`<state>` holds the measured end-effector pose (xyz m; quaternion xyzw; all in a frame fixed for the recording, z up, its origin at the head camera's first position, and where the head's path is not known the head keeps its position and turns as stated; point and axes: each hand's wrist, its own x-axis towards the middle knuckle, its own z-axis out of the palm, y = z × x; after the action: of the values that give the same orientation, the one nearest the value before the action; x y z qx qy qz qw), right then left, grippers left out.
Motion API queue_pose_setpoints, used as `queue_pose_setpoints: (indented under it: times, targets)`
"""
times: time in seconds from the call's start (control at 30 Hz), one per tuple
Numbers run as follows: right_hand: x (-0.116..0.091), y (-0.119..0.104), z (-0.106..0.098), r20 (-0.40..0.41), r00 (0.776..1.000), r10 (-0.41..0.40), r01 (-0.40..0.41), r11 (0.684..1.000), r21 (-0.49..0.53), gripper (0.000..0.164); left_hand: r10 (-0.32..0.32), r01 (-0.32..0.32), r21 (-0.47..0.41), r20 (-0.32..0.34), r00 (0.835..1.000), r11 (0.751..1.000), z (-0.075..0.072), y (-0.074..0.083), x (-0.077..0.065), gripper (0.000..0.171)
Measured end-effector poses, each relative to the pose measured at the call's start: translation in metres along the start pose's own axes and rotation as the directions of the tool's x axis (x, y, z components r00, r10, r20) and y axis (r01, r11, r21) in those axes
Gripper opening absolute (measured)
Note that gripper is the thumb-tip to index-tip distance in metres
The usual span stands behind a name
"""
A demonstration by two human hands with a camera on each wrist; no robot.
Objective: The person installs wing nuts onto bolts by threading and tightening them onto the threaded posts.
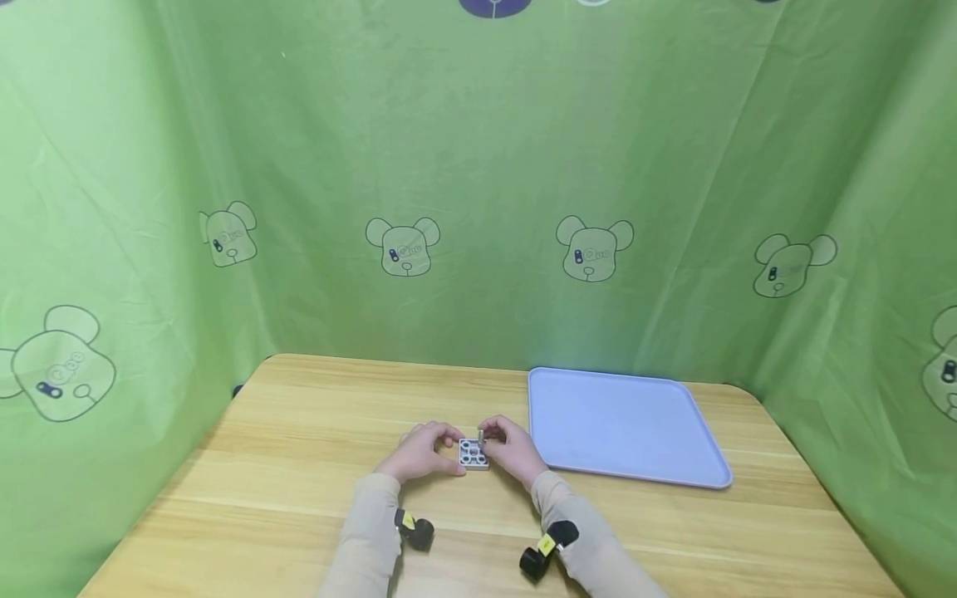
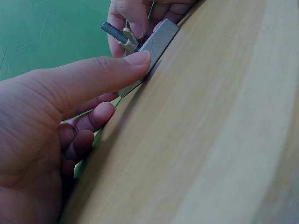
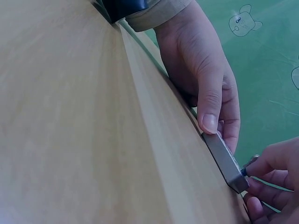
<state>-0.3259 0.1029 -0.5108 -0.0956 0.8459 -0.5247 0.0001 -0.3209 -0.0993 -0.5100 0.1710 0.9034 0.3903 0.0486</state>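
A small square metal block (image 1: 473, 462) with round holes in its top lies flat on the table. My left hand (image 1: 421, 453) grips it from the left, the thumb against the near edge, as the left wrist view shows; the far fingers are partly hidden. Out of the block's top rises a threaded bolt (image 2: 111, 31), carrying a brass-coloured wing nut (image 2: 129, 42) low on its shank. My right hand (image 1: 514, 449) is at the block's right side and pinches the wing nut. Its fingertips are partly covered in every view.
A pale blue-violet tray (image 1: 624, 428) lies to the right of my right hand on the wooden table (image 1: 299, 465). Green curtains (image 1: 493, 149) with bear-head prints stand behind the table and on both sides. A camera is strapped to each wrist.
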Motion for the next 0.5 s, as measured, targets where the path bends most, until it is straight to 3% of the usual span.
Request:
queue_pose_setpoints:
  times: [0.5]
  targets:
    - [0.0000, 0.0002, -0.0010, -0.010, 1.000, -0.023, 0.022, 0.996, -0.081, 0.015, -0.009, 0.009, 0.001, -0.002, 1.000, 1.000, -0.0009, 0.0018, -0.0011, 0.052]
